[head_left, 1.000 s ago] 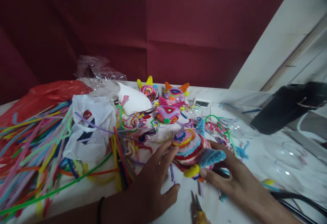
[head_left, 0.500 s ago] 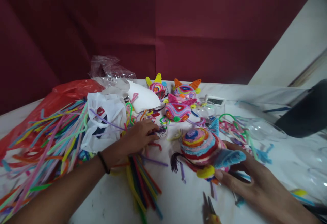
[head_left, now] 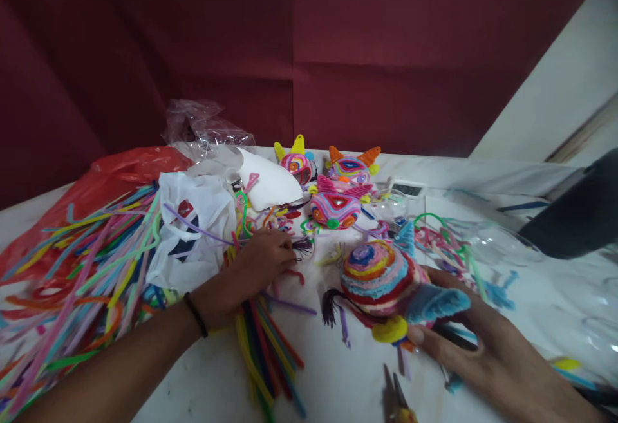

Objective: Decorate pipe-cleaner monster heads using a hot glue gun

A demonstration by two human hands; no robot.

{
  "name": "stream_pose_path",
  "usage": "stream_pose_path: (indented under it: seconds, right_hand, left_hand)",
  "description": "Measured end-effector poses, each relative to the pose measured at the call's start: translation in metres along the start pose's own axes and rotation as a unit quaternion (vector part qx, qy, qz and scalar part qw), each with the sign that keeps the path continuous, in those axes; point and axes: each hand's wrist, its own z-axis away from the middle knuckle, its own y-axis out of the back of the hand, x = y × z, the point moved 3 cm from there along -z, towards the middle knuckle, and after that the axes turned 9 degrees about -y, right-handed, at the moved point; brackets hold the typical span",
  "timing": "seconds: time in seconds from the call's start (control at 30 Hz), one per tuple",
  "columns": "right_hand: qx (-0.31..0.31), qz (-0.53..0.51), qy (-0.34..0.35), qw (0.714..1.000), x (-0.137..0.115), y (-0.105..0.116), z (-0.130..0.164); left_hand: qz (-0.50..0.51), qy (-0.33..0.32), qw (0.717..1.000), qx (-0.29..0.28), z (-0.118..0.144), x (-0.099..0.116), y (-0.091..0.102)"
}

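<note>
Both grips were seen over the white tabletop [head_left: 338, 378]: the right hand [head_left: 476, 349], cut off at the frame's lower edge, was laid with spread fingers against the striped pipe-cleaner figure [head_left: 381, 275], resting just right of centre. The left hand [head_left: 263, 259] was curled onto a small dark tuft [head_left: 303, 245]; whether it was pinched could not be told. Loose pipe cleaners [head_left: 72, 268] were blurred at far left.
</note>
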Motion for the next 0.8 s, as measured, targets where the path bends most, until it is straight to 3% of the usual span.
stream_pose_path:
  seconds: [0.1,0.2,0.3,0.4,0.57,0.8]
  right_hand:
    - [0.021,0.004,0.032,0.999,-0.013,0.001,0.002]
    - [0.051,-0.027,0.033,0.998,-0.027,0.002,0.006]
    - [0.045,-0.041,0.031,0.998,-0.035,0.002,0.008]
    - [0.043,-0.023,0.026,0.999,-0.036,0.002,0.009]
    - [0.047,-0.077,-0.002,0.996,-0.036,0.000,0.010]
    - [0.025,-0.112,-0.005,0.993,-0.035,-0.004,0.012]
  left_hand:
    - [0.044,-0.029,0.998,0.044,-0.004,0.001,0.004]
    - [0.102,-0.011,0.992,0.076,-0.013,0.007,0.016]
    - [0.175,0.029,0.982,0.072,-0.024,0.017,0.027]
    - [0.189,0.023,0.979,0.072,-0.036,0.027,0.033]
    - [0.209,0.013,0.972,0.108,-0.051,0.036,0.034]
    - [0.276,0.027,0.954,0.116,-0.060,0.050,0.032]
